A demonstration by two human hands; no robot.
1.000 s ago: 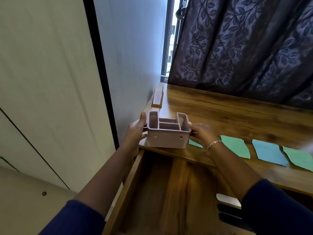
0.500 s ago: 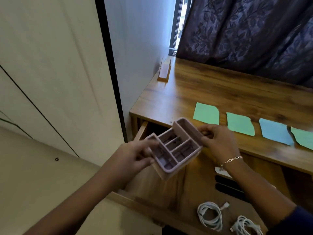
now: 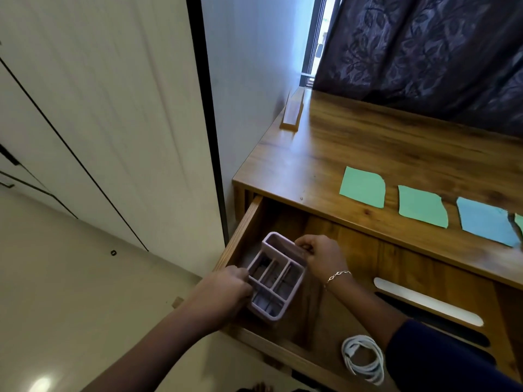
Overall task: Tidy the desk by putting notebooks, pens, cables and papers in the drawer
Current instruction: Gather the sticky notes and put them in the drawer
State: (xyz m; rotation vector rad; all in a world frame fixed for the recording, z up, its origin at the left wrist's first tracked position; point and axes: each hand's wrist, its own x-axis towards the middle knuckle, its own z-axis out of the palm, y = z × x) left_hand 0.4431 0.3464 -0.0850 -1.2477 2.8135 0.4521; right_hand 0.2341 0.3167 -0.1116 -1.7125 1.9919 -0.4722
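- Head view: organizer (image 3: 276, 277), held tilted above before, now sits low in the drawer's (image 3: 243, 227) left front corner.
- Left hand (image 3: 226, 290) grips its near rim; right hand (image 3: 322, 256) pinches its far rim.

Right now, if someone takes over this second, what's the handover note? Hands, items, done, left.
Hands: left grip and right grip both hold the lilac organizer, low in the open drawer, left end; touchdown unclear.
Items: coiled white cable in the drawer; coloured papers on the desk.
Done: cable stowed, organizer nearly placed.
Left: release organizer, move papers into the drawer.
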